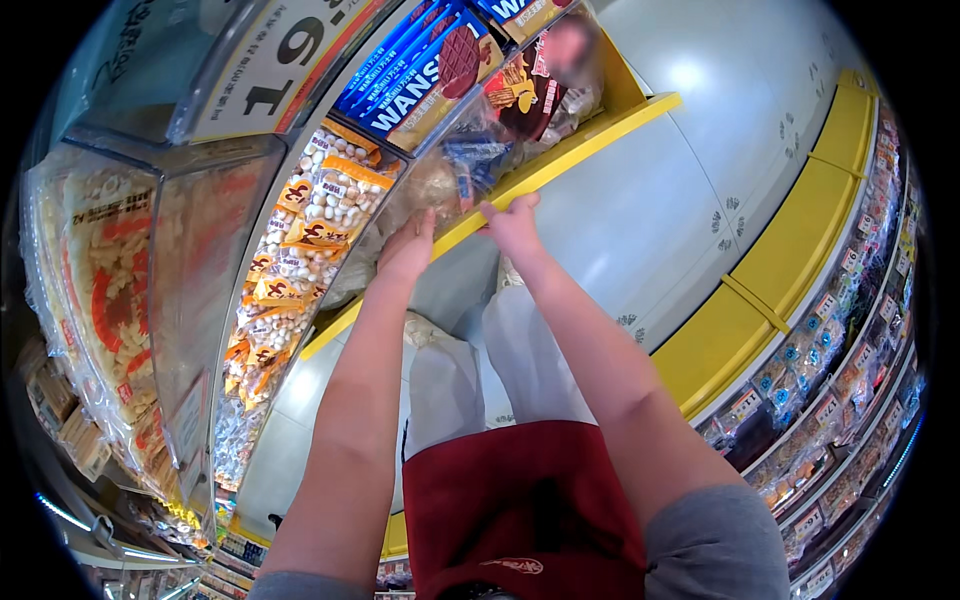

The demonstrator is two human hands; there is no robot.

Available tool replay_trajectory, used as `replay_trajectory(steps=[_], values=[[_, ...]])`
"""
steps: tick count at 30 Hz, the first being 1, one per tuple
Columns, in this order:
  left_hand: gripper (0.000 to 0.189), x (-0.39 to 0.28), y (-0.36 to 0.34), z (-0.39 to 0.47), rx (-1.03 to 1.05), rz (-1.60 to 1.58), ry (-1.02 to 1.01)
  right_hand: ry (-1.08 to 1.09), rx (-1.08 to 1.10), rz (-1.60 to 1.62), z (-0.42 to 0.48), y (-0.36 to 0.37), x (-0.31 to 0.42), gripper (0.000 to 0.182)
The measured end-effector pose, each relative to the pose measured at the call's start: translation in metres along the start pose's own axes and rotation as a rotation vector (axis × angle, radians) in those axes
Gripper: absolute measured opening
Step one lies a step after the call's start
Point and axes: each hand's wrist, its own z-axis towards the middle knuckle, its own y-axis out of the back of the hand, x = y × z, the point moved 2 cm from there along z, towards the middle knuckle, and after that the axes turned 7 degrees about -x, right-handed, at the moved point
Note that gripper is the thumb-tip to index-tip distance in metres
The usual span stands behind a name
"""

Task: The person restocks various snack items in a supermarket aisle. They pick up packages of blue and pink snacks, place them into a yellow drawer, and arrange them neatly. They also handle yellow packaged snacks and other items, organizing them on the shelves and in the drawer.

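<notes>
A yellow drawer is pulled out at the base of a snack display. My right hand grips the top edge of its front panel, with the fingertips partly hidden. To the left, my left hand reaches over the same panel into the drawer, beside crumpled clear plastic bags; whether its fingers hold anything is unclear. A blue wrapped package lies among the bags. Farther back in the drawer is a dark brown snack packet with a food picture.
Above the drawer stand a bin of small snack packs and blue biscuit packets. A clear bin and a price card are at left. Opposite, shelves of packaged goods rise over a yellow base. Grey tiled floor lies between.
</notes>
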Motion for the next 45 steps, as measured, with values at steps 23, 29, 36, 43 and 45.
replay_trajectory(steps=[23, 29, 36, 43, 45], values=[[0.058, 0.148, -0.015, -0.358, 0.094, 0.163, -0.054, -0.102, 0.423, -0.241, -0.004, -0.146, -0.001, 0.064], [0.054, 0.136, -0.006, -0.349, 0.114, 0.165, -0.049, -0.255, 0.395, -0.004, -0.034, -0.132, 0.027, 0.063], [0.056, 0.085, 0.012, -0.339, 0.109, 0.249, -0.078, 0.23, 0.372, -0.415, -0.03, -0.048, 0.049, 0.057], [0.073, -0.018, 0.032, -0.415, 0.277, 0.407, -0.05, 0.066, 0.323, -0.662, -0.158, 0.254, 0.032, 0.041], [0.073, -0.049, 0.058, -0.427, 0.274, 0.295, -0.114, -0.088, 0.199, -0.73, -0.216, 0.368, 0.035, 0.04]])
